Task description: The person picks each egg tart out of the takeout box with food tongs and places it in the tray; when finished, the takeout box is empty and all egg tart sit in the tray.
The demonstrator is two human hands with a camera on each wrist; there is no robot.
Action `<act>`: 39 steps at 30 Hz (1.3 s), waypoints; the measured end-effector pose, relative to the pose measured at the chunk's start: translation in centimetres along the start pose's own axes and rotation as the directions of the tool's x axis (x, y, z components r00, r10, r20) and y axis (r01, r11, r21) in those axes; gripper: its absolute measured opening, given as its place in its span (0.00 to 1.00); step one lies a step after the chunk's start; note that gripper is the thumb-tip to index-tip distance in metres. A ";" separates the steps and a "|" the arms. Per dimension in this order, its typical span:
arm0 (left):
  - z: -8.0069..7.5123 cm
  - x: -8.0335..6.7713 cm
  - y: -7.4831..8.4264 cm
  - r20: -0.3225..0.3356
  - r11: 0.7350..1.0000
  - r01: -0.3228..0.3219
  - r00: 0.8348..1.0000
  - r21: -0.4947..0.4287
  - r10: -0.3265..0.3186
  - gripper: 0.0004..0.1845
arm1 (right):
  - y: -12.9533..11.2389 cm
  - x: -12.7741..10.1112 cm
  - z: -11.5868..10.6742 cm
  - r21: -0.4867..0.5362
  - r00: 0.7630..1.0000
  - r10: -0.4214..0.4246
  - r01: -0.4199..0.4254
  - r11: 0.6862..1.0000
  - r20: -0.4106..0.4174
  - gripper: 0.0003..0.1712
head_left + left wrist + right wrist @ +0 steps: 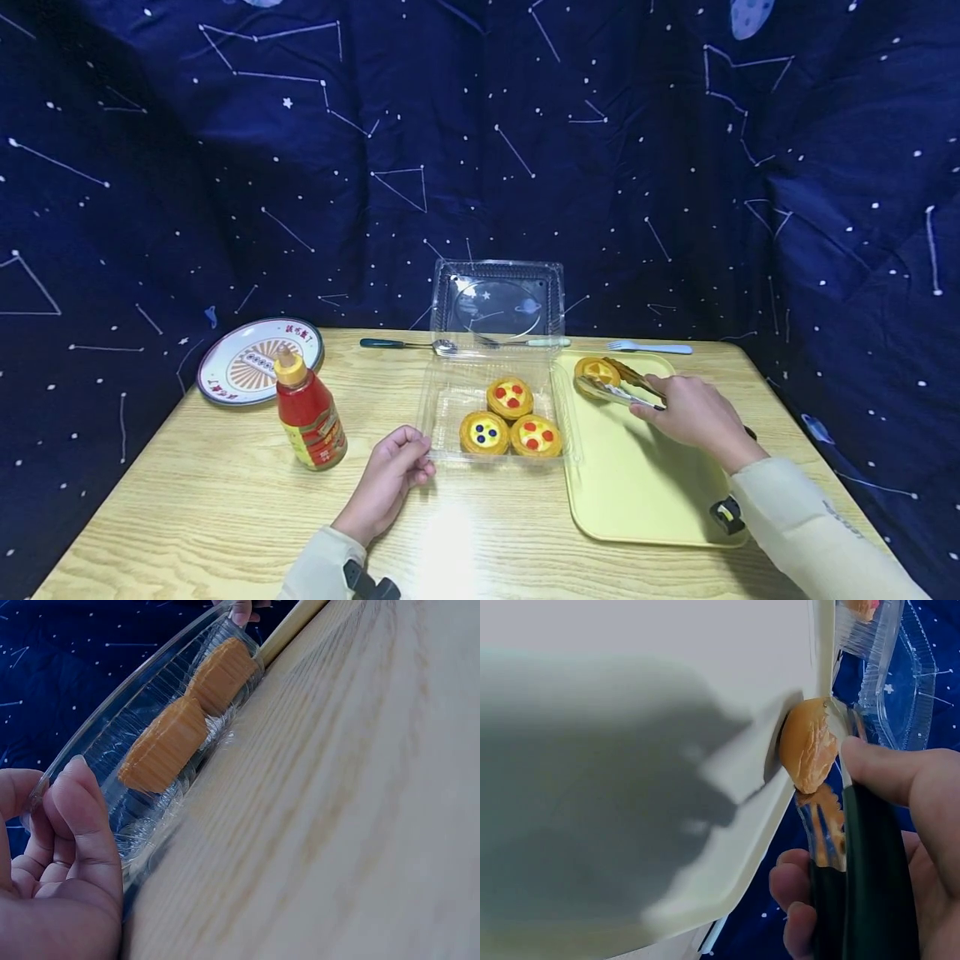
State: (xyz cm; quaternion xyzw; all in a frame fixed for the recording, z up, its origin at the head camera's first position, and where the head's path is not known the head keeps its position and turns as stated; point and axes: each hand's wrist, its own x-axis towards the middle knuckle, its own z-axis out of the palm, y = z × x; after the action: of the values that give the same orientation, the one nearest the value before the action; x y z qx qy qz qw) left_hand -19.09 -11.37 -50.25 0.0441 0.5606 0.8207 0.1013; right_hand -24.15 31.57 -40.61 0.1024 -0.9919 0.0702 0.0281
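Pinched between the thumb and fingers of the left hand (390, 479) we find the near left corner of the clear container (447, 408); right of the container, the right hand (697, 417) is clamped round dark-handled tongs (877, 870). We see the tongs' jaws standing on either side of a tart (596, 371), beside the container's far right corner and at the far left corner of the tray (645, 487); whether this tart touches the tray we cannot tell.

Nearest to us is the wooden table (225, 508), which spreads before the container and bears it. Along the container's right side we note the yellow tray, reaching nearer to us than the container does. Inside the container, towards its near right part, sit three more tarts: one with blue dots (483, 433) and one with red dots (536, 436) in front, and another red-dotted one (510, 397) just behind.

Left of the container we observe an upright red bottle (311, 425) with a yellow cap, and farther back a patterned plate (225, 367). At the container's far edge lie a dark-handled spoon (386, 342) and a pale-handled utensil (547, 342); a blue fork (652, 347) lies beyond it to the right. Its lid (498, 300) stands raised, and behind it hangs a dark-blue star-patterned cloth (450, 167).
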 end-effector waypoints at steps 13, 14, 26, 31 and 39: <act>0.1 -0.1 0.1 -0.021 1.000 0.013 1.000 -0.004 -0.013 0.05 | -0.2 -1.1 -1.2 0.017 0.999 0.037 -0.037 0.999 -0.014 0.44; 0.1 -0.1 0.1 -0.021 1.000 0.014 1.000 -0.003 -0.014 0.05 | -0.3 -1.2 -1.4 0.020 0.999 0.040 -0.040 0.999 -0.021 0.45; 0.3 -0.1 0.1 -0.012 1.000 0.006 1.000 -0.010 -0.007 0.05 | -2.5 -2.4 -2.9 0.037 0.987 -0.046 0.052 0.998 -0.155 0.43; 0.2 -0.1 0.1 -0.026 1.000 0.011 1.000 -0.005 -0.011 0.05 | -3.8 -2.6 -2.9 0.059 0.980 -0.086 0.098 0.993 -0.179 0.41; 0.4 -0.2 0.1 -0.040 1.000 0.006 0.999 -0.011 -0.007 0.06 | -5.1 -2.4 -2.7 0.061 0.978 -0.119 0.131 0.989 -0.171 0.38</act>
State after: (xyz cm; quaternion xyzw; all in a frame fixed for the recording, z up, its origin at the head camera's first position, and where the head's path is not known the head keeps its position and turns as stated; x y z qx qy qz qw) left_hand -18.89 -11.12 -50.00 0.0255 0.5582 0.8241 0.0930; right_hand -20.66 27.52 -37.39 0.1592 -0.9744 0.1125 0.1117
